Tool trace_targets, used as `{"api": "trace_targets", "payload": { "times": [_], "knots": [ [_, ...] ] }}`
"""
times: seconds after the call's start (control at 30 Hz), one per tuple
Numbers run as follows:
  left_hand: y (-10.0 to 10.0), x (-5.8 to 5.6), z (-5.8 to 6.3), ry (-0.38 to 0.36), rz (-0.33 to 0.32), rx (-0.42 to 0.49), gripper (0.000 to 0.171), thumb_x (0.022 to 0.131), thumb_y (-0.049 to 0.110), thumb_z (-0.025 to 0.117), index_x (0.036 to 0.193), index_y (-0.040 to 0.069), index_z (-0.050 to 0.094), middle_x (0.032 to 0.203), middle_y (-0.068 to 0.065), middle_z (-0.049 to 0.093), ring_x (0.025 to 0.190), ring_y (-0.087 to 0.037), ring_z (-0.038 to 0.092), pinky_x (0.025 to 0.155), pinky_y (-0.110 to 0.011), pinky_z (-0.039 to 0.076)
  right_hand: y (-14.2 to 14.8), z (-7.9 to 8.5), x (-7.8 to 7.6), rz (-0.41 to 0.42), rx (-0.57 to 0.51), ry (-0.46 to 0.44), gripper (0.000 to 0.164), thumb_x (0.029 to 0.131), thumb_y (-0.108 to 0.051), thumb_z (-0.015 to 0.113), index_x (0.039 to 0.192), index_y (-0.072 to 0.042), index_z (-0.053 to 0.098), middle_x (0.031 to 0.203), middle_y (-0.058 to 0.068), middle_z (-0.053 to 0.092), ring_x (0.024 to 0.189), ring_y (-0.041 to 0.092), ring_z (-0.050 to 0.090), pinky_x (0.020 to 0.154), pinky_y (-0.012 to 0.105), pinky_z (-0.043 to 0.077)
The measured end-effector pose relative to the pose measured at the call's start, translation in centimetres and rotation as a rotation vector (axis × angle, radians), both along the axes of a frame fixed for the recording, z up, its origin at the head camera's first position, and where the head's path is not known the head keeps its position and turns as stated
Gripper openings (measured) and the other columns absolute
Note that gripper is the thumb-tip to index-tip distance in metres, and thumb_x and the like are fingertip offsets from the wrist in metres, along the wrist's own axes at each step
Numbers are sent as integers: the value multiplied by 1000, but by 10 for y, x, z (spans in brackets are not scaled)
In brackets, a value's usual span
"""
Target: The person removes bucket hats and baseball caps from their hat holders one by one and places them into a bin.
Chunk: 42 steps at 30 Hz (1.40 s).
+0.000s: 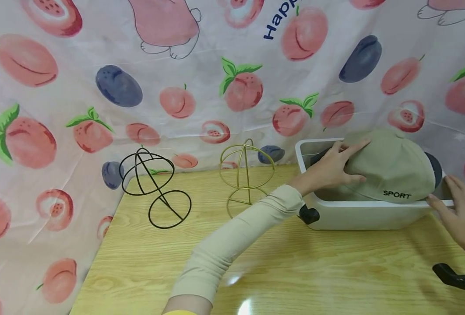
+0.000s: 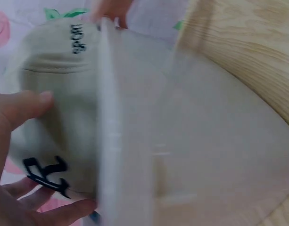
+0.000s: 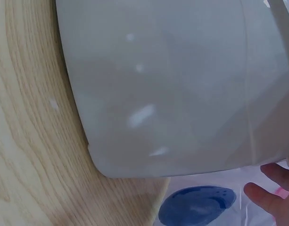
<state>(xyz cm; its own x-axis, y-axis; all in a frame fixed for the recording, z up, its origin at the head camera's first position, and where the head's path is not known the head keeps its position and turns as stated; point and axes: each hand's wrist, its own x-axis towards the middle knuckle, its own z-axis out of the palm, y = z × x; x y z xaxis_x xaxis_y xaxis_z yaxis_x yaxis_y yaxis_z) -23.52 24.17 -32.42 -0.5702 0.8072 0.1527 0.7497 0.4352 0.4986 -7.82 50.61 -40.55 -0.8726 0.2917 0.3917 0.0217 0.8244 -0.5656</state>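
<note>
A khaki cap [image 1: 392, 168] with "SPORT" lettering lies in a white plastic bin [image 1: 370, 218], its crown above the rim. My left hand [image 1: 329, 168] grips the cap at its left side; in the left wrist view the thumb lies on the fabric and the fingers reach round the far edge, near dark lettering. At the bin's right front corner, my right hand [image 1: 459, 210] holds the rim, thumb close to the cap's edge. Fingers [image 3: 264, 197] show beside the bin's end wall in the right wrist view. Dark fabric [image 1: 435, 168] peeks out behind the cap.
On the wooden table [image 1: 138, 271], a black wire stand [image 1: 159, 188] and a gold wire stand [image 1: 247, 175] stand left of the bin. Black wrist-camera mounts [image 1: 457, 278] project near the arms. A fruit-print cloth [image 1: 201, 52] hangs behind the table.
</note>
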Motion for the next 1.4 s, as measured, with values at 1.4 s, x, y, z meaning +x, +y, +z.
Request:
{"api": "trace_targets", "payload": {
  "times": [1.4],
  "knots": [
    [-90,22,16,118,-30,235,46,89,19,66,133,15,52,134,-5,46,119,-11,45,92,-17,37,-1,9,-2,33,-3,-60,60,91,-6,33,143,15,12,149,34,7,139,46,1,111,53,-1]
  ]
}}
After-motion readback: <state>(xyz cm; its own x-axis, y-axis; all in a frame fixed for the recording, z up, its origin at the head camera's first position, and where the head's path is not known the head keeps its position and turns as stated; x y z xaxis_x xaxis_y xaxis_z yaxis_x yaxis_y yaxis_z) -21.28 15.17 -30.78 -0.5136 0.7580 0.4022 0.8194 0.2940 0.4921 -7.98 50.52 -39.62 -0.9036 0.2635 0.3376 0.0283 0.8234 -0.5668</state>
